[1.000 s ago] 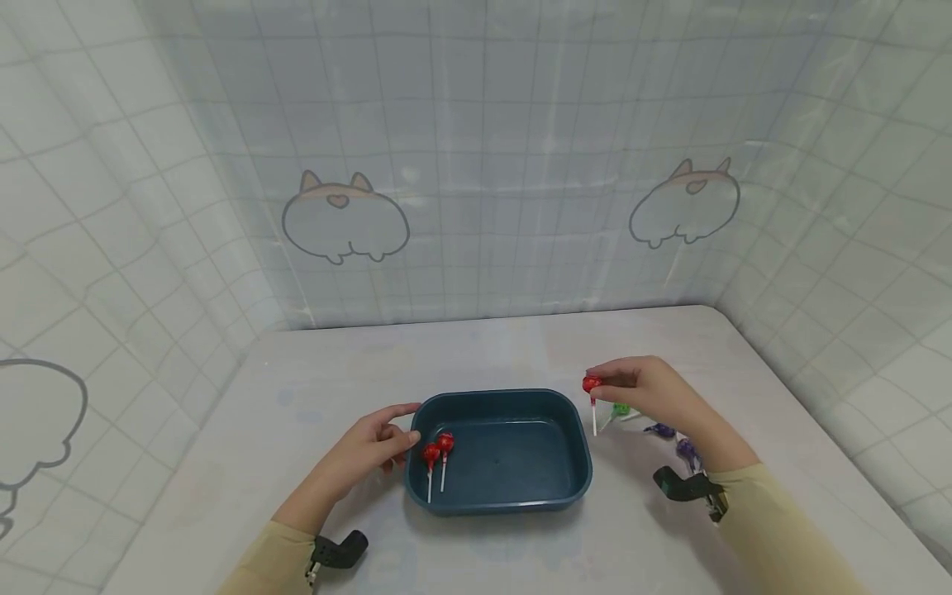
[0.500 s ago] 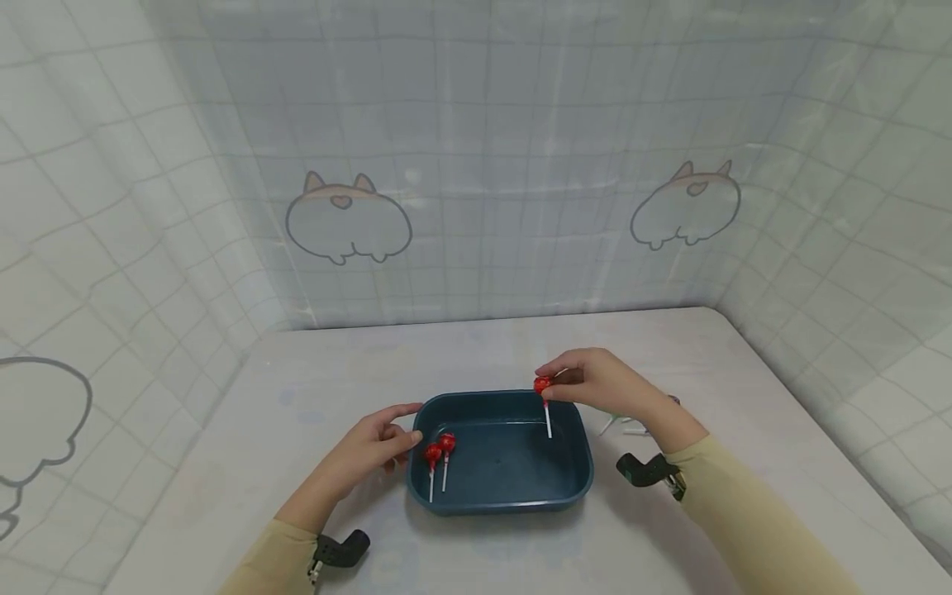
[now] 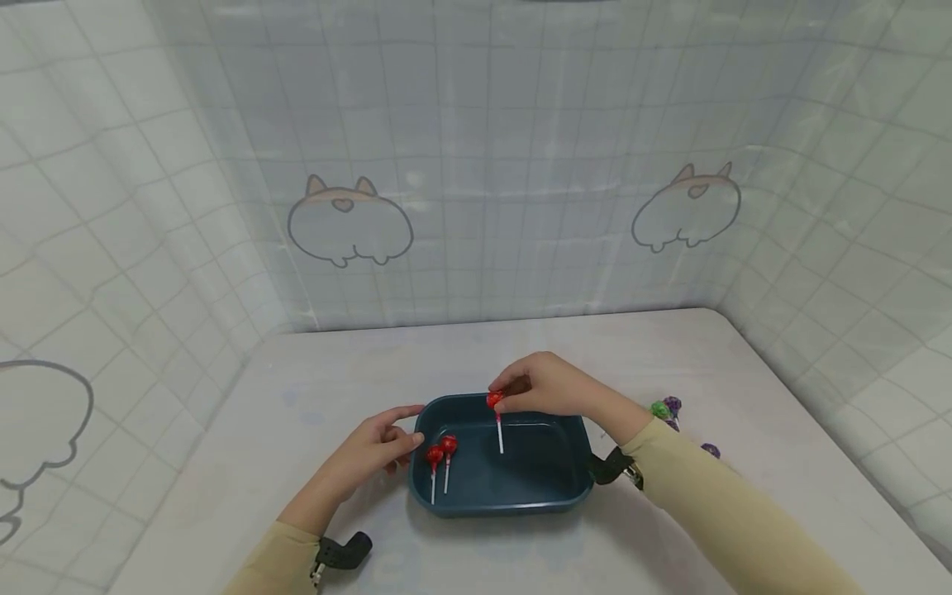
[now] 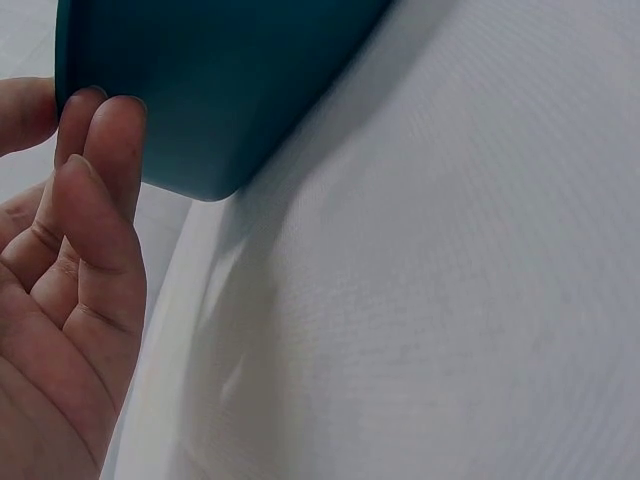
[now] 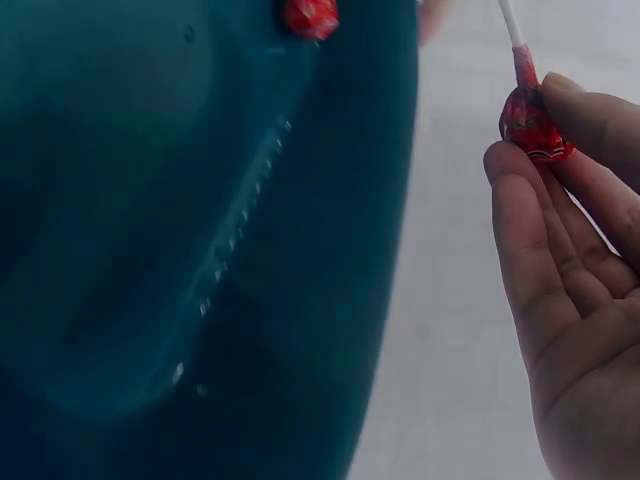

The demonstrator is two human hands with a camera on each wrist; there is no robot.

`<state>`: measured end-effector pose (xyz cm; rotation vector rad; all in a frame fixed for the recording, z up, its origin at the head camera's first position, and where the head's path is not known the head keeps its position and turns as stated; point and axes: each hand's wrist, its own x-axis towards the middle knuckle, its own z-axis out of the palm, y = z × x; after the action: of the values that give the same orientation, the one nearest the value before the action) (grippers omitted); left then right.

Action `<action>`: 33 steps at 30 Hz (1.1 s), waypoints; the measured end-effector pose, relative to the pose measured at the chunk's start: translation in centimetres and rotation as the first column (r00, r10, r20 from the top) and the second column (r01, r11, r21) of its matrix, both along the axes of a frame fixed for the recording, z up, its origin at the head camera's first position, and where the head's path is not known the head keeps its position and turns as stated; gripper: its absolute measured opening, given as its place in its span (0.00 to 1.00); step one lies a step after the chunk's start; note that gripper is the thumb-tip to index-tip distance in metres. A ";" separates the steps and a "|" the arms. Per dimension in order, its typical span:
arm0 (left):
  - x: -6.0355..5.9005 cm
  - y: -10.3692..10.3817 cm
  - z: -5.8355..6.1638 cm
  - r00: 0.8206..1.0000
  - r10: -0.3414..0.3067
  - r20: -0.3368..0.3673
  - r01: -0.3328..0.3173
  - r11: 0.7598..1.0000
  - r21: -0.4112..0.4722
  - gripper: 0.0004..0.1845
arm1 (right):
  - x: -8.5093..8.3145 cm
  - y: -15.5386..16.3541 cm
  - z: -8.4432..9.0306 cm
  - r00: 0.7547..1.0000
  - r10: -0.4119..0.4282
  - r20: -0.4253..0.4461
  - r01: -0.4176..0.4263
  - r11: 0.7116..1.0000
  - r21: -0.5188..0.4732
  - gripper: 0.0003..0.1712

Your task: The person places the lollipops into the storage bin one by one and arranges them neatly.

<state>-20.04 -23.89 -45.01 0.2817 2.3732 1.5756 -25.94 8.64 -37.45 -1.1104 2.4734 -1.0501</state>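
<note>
Pale yellow long sleeves (image 3: 714, 504); black wrist-camera mounts (image 3: 340, 551); bare hands (image 3: 546, 385).

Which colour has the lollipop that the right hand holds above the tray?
Red, with a white stick. The lollipop shows best in the head view.

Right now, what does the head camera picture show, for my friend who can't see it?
The right hand pinches a red lollipop by its candy head above a dark blue tray. Two red lollipops lie inside at the tray's left end, where the left hand touches its outer wall.
</note>
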 end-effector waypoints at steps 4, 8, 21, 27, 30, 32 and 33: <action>0.1 -0.1 0.2 1.000 0.006 -0.002 -0.006 1.000 -0.012 0.31 | -0.1 -1.7 -0.6 0.999 0.031 0.021 -0.031 0.999 0.020 0.13; 0.2 -0.2 0.3 1.000 0.021 0.009 -0.021 1.000 -0.009 0.31 | -0.3 -3.5 -1.2 0.998 0.053 0.035 -0.055 0.997 0.061 0.12; 0.3 0.0 0.3 1.000 0.013 0.013 -0.014 1.000 0.008 0.32 | -0.1 -6.6 -2.7 0.994 0.106 0.041 -0.113 0.970 0.217 0.08; 0.4 0.0 0.3 1.000 0.010 0.001 -0.010 1.000 0.008 0.32 | 0.1 -7.1 -3.7 0.993 0.114 0.029 -0.117 0.955 0.272 0.07; 0.3 0.0 0.1 1.000 0.011 0.000 -0.011 1.000 0.005 0.32 | 0.1 -7.2 -4.2 0.993 0.119 0.017 -0.119 0.951 0.284 0.07; 0.2 -0.1 -0.1 1.000 0.009 0.001 -0.009 1.000 0.002 0.32 | 0.1 -7.3 -4.5 0.993 0.115 0.020 -0.115 0.949 0.294 0.08; 0.2 -0.1 -0.2 1.000 0.009 0.002 -0.009 1.000 0.001 0.32 | 0.1 -7.4 -4.6 0.994 0.111 0.024 -0.113 0.947 0.300 0.08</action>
<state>-19.84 -23.97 -45.23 0.2699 2.3753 1.5798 -25.84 1.29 -42.07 -1.1294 2.4268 -0.6157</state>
